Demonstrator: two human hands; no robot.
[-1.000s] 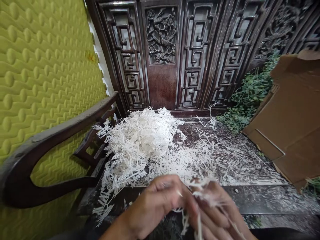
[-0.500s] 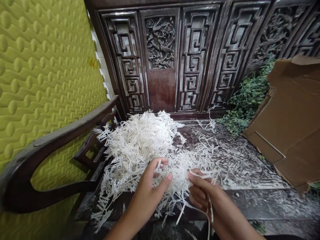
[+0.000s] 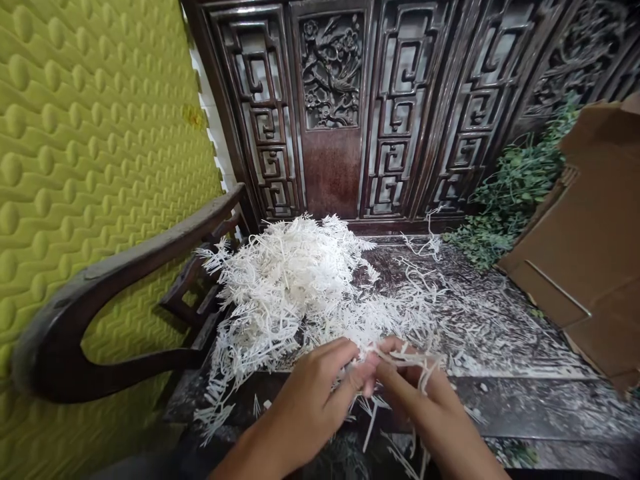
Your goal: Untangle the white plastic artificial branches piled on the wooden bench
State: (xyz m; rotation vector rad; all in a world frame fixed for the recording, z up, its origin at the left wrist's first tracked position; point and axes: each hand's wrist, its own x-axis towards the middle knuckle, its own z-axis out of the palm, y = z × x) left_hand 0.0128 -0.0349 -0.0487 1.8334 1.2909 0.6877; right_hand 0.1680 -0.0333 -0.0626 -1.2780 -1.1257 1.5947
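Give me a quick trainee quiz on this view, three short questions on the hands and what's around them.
1. True or false: the left hand is nearer the curved armrest than the right hand is.
2. What does the carved panel above the white heap show?
3. Fill in the blank: the green foliage lies between the carved woodwork and the ____.

Key: 1. True. 2. A bird on blossoming branches. 3. Cardboard.
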